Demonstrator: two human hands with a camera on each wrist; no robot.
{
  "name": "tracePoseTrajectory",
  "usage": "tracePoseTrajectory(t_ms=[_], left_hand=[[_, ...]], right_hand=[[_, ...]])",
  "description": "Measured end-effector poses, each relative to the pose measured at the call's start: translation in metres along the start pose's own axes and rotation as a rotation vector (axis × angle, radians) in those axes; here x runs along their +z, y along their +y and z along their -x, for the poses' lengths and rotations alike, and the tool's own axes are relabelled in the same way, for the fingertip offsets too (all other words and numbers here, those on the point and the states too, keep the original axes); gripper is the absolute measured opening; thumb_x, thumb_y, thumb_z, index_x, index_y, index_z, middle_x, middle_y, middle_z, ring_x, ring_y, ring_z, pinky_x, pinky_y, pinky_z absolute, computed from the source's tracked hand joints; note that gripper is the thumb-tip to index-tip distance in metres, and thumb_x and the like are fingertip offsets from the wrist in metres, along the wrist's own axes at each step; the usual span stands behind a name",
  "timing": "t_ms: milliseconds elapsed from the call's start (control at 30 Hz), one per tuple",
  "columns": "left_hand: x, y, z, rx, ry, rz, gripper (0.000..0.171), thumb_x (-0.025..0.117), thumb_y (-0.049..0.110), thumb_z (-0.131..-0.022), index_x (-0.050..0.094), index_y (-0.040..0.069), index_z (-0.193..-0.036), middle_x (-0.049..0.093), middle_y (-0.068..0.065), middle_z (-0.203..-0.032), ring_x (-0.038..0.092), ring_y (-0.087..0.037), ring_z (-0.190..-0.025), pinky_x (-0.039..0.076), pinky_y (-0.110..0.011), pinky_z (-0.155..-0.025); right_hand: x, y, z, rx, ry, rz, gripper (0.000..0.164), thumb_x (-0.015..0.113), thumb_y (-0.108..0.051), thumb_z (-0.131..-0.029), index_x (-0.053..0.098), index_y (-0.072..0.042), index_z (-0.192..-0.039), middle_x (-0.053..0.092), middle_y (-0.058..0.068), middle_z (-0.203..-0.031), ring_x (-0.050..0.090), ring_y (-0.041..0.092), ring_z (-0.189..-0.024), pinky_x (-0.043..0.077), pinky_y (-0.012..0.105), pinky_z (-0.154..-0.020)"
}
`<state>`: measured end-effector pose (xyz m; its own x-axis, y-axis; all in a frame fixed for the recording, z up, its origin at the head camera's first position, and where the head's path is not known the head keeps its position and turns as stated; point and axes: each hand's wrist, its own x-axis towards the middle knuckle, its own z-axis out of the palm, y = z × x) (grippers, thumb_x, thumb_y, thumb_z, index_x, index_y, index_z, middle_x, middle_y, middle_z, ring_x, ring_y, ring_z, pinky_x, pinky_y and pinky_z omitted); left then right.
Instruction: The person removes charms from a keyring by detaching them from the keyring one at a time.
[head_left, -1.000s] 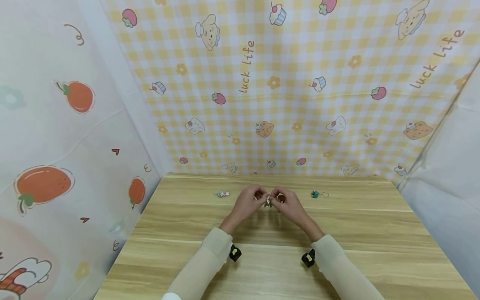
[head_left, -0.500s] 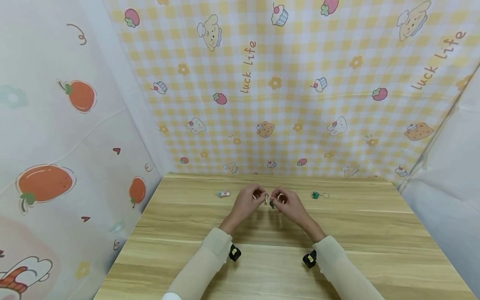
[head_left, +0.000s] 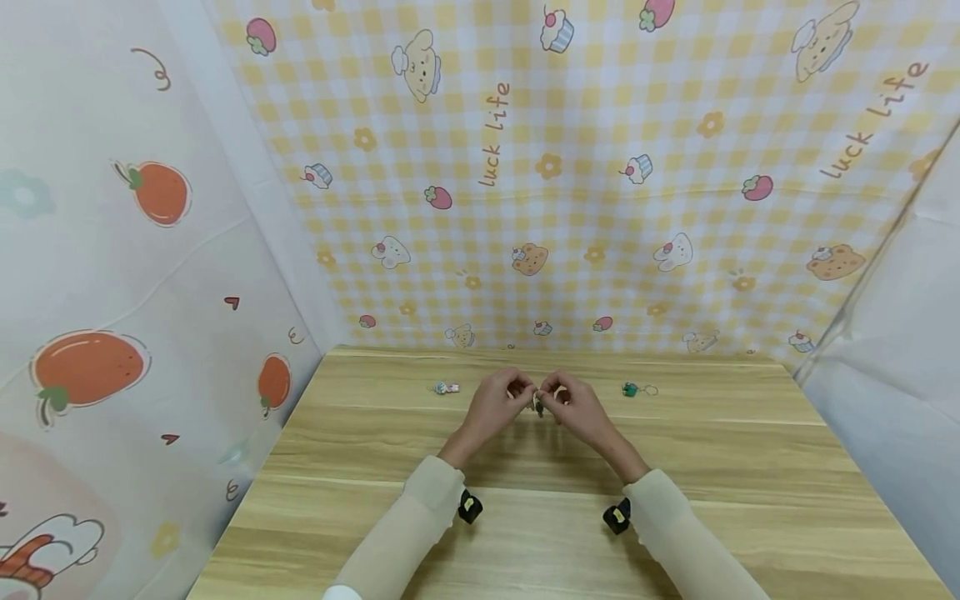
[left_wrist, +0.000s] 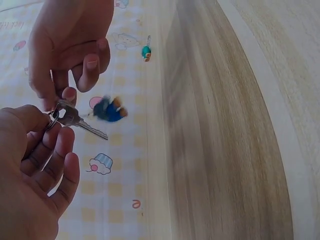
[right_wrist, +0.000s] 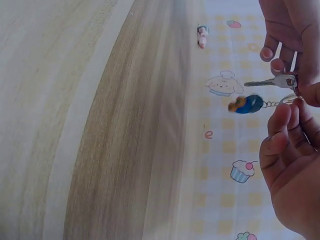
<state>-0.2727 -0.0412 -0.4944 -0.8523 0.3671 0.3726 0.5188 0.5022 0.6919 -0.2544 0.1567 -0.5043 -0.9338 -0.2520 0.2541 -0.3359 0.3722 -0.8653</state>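
Note:
Over the back middle of the table, my two hands meet fingertip to fingertip. My left hand (head_left: 498, 400) pinches a metal key ring (left_wrist: 52, 123), with a silver key (left_wrist: 89, 128) hanging at it. My right hand (head_left: 579, 410) pinches a keychain at its ring end (right_wrist: 288, 99). From there a short chain (right_wrist: 270, 104) leads to a small blue and dark green figure charm (right_wrist: 245, 104) with orange-brown ends, slightly blurred. Key and charm hang side by side below the fingers. The fingertips partly hide where the rings meet.
On the wooden table (head_left: 525, 533), a pink, white and teal figure keychain (head_left: 447, 387) lies left of the hands. A green figure keychain (head_left: 631, 389) with a thin ring lies to the right. A yellow checked cloth (head_left: 585, 225) hangs behind the table's back edge.
Half a second ago, the key and the charm hung slightly apart between the hands; now they are close together again. The arms and the two keychains on the table stay put.

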Motion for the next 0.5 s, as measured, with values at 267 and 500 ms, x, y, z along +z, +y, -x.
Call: tracePoseTrajectory(t_ms=[267,500], left_hand=[[0.0021,0.0017,0.0002,0.010,0.002,-0.004,0.007,0.070,0.013,-0.103,0.075,0.009,-0.103,0.075,-0.004,-0.098,0.068,-0.013,-0.085,0.055,-0.020,-0.072],[0.0027,0.0005,0.0005,0.016,0.002,0.002,0.007,0.069,0.013,-0.104,0.075,0.009,-0.104,0.075,-0.004,-0.098,0.067,-0.011,-0.084,0.056,-0.022,-0.073]], right_hand=[[0.0008,-0.0001,0.0013,0.021,-0.013,-0.004,0.010,0.065,-0.014,-0.107,0.066,-0.005,-0.105,0.064,0.012,-0.094,0.049,0.009,-0.055,0.043,0.025,-0.051],[0.0007,-0.0002,0.0027,0.008,-0.021,-0.005,0.008,0.064,-0.010,-0.107,0.065,-0.003,-0.106,0.064,0.011,-0.090,0.046,0.007,-0.055,0.042,0.024,-0.053]])
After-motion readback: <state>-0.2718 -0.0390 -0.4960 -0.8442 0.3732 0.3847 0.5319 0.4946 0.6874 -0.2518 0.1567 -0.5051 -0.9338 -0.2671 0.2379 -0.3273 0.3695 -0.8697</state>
